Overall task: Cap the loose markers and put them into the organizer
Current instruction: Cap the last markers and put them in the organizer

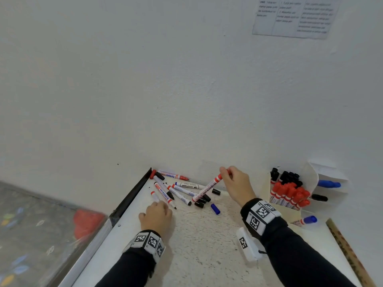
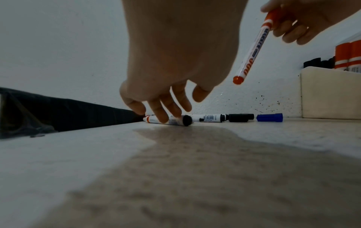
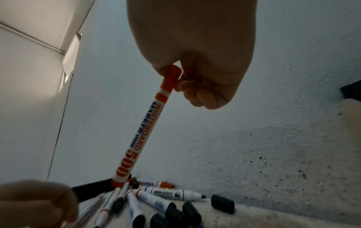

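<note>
My right hand (image 1: 227,172) pinches the red cap of a capped whiteboard marker (image 1: 207,188) and holds it tilted above the pile; the marker (image 3: 142,131) hangs down-left from the fingers. My left hand (image 1: 159,205) reaches down with its fingers (image 2: 164,114) resting on a white marker (image 2: 154,120) that lies on the table, thumb apart from it. Several uncapped markers (image 1: 180,191) lie crossed near the back wall. Loose black caps (image 1: 202,200) and a blue cap (image 1: 215,209) sit beside them. The white organizer (image 1: 310,175) at the right holds red and black markers.
A black strip (image 1: 132,195) edges the table on the left, with the floor and a red object (image 1: 87,222) beyond. A white tagged block (image 1: 247,245) lies under my right forearm. A wooden ruler (image 1: 350,253) runs along the right edge. The wall stands just behind the markers.
</note>
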`<state>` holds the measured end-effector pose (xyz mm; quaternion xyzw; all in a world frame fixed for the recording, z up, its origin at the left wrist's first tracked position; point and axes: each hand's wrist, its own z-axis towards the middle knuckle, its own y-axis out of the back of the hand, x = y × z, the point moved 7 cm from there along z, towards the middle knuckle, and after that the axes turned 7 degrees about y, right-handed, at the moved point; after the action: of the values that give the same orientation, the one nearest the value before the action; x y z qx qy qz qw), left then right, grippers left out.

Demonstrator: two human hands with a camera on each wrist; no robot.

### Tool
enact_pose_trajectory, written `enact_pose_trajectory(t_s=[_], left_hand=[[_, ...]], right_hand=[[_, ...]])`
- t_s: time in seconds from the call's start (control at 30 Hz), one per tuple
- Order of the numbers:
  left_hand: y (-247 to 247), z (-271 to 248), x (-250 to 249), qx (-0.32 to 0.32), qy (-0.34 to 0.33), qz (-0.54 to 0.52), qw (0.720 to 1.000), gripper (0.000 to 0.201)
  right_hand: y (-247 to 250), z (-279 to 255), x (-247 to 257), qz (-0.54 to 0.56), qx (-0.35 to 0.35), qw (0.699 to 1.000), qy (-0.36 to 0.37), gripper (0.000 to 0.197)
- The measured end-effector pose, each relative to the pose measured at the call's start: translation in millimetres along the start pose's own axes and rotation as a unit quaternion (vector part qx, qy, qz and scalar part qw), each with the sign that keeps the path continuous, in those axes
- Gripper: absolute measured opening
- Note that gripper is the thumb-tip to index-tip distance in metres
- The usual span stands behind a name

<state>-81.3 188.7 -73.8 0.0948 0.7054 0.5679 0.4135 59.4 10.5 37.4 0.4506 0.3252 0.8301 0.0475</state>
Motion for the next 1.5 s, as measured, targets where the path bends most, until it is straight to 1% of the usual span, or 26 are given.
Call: enact_pose_trajectory(t_s=[0.07, 0.13, 0.2, 0.27, 0.33, 0.43, 0.53, 0.6, 0.63, 0.7, 0.73, 0.77, 0.8, 0.9, 0.97, 1.07, 1.17, 1.23, 1.3, 1.4, 1.47, 1.5], left_hand=[[3.4, -0.5, 3.8, -0.020, 0.020, 0.004, 1.000, 0.029], [-3.3, -1.4, 6.2, -0.015, 0.030, 0.037, 0.999, 0.033], [-10.3, -2.2, 10.6, -0.007, 0.058, 0.061, 0.996, 0.034], [-11.2, -1.8, 15.1, -0.018, 0.081, 0.068, 0.994, 0.033], [-9.1, -0.9, 17.4, -0.026, 0.090, 0.060, 0.994, 0.030], [-8.3, -0.9, 18.0, -0.004, 0.097, 0.013, 0.995, 0.025], [-7.3, 0.3, 21.7, 0.015, 0.111, -0.024, 0.993, 0.025], [-6.1, 1.5, 23.3, 0.021, 0.120, -0.059, 0.991, 0.028], [-6.0, 1.7, 23.6, 0.023, 0.124, -0.083, 0.989, 0.033], [-4.8, 1.3, 23.6, 0.017, 0.129, -0.126, 0.983, 0.034], [-3.9, 1.3, 23.6, 0.011, 0.132, -0.144, 0.981, 0.033], [-2.9, 1.7, 23.4, 0.002, 0.136, -0.164, 0.977, 0.032], [-1.7, 3.1, 23.7, -0.007, 0.138, -0.185, 0.973, 0.032], [0.5, 8.0, 22.6, -0.034, 0.133, -0.257, 0.956, 0.036], [0.8, 10.5, 20.1, -0.034, 0.121, -0.283, 0.951, 0.041], [0.9, 11.2, 16.1, -0.026, 0.101, -0.251, 0.962, 0.034], [-4.6, 15.1, 17.5, -0.013, 0.099, -0.259, 0.961, 0.031], [-7.5, 17.2, 17.2, -0.007, 0.093, -0.261, 0.961, 0.031], [-7.8, 16.3, 12.7, -0.001, 0.071, -0.263, 0.962, 0.033], [-9.9, 11.7, 5.2, 0.029, 0.051, -0.275, 0.960, 0.030], [-10.0, 9.5, 4.3, 0.039, 0.055, -0.293, 0.954, 0.029], [-10.0, 8.7, 4.6, 0.041, 0.059, -0.305, 0.950, 0.029]], right_hand=[[22.1, 1.4, 2.2, 0.013, -0.046, 0.999, 0.002, 0.028], [46.2, 1.9, 2.3, 0.026, -0.088, 0.996, 0.001, 0.022], [69.9, 0.8, -1.1, 0.050, -0.115, 0.992, 0.000, 0.016], [94.8, -3.2, -7.9, 0.053, -0.138, 0.989, -0.005, 0.012], [117.3, -7.7, -16.7, 0.001, -0.144, 0.989, -0.024, 0.013], [147.7, -15.2, -31.0, -0.116, -0.151, 0.979, -0.068, 0.018], [169.3, -22.5, -38.6, -0.128, -0.186, 0.970, -0.085, 0.022], [171.2, -24.5, -39.4, -0.137, -0.171, 0.972, -0.086, 0.021], [168.0, -25.3, -39.6, -0.147, -0.145, 0.974, -0.092, 0.021], [154.9, -24.3, -42.9, -0.208, -0.063, 0.971, -0.098, 0.024], [148.9, -23.4, -45.4, -0.239, -0.031, 0.966, -0.093, 0.026], [145.9, -22.5, -47.8, -0.252, -0.021, 0.964, -0.086, 0.028], [145.9, -22.4, -48.5, -0.249, -0.033, 0.964, -0.081, 0.027], [153.9, -22.7, -46.2, -0.223, -0.102, 0.968, -0.051, 0.017], [164.0, -22.5, -42.8, -0.207, -0.165, 0.964, -0.015, 0.014], [179.1, -21.6, -34.7, -0.166, -0.249, 0.953, 0.050, 0.014], [190.0, -20.8, -29.7, -0.163, -0.292, 0.936, 0.106, 0.014], [192.4, -19.8, -31.3, -0.173, -0.298, 0.930, 0.125, 0.014], [189.6, -19.9, -30.8, -0.183, -0.292, 0.928, 0.142, 0.012], [184.6, -20.7, -27.6, -0.184, -0.296, 0.923, 0.165, 0.009], [182.6, -19.2, -24.9, -0.180, -0.300, 0.923, 0.161, 0.009], [180.8, -17.0, -24.8, -0.174, -0.289, 0.929, 0.149, 0.011]])
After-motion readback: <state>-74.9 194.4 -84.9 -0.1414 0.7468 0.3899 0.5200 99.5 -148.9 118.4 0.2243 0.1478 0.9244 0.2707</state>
